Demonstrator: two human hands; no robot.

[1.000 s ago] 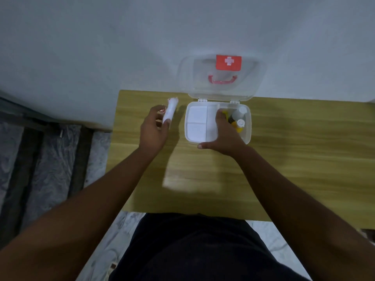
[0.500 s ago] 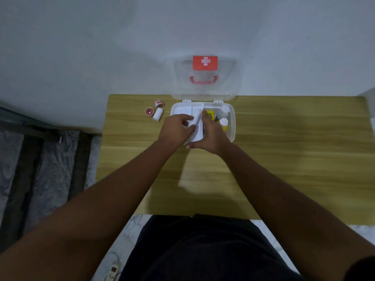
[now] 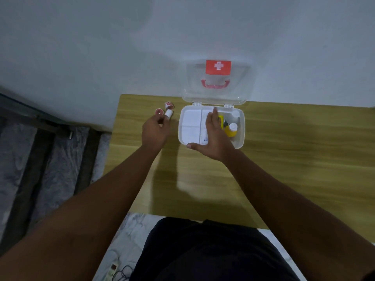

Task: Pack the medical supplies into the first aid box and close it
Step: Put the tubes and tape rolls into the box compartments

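The clear first aid box point(image 3: 241, 136) stands open on the wooden table, its lid point(image 3: 218, 94) with a red cross label leaning on the wall. A white divided tray point(image 3: 190, 122) fills its left part. A yellow bottle point(image 3: 231, 130) and a white-capped bottle point(image 3: 235, 114) stand at its right. My right hand point(image 3: 213, 138) grips the box, thumb on the front wall, fingers inside pressing a white roll point(image 3: 204, 138). My left hand point(image 3: 155, 130) is left of the box, fingers loosely apart at a small white roll point(image 3: 168, 113) on the table. Two red-ended tape rolls point(image 3: 159, 111) lie beside it.
The table point(image 3: 284, 159) sits against a pale wall; its left edge is close to the small rolls. Past that edge are a dark rail and marbled floor point(image 3: 30, 159). A power strip with cables point(image 3: 113, 268) lies on the floor near my legs.
My left hand carried the white roll to the box, left it there and moved back left to the small rolls. My right hand stayed at the box, now pressing on the roll.
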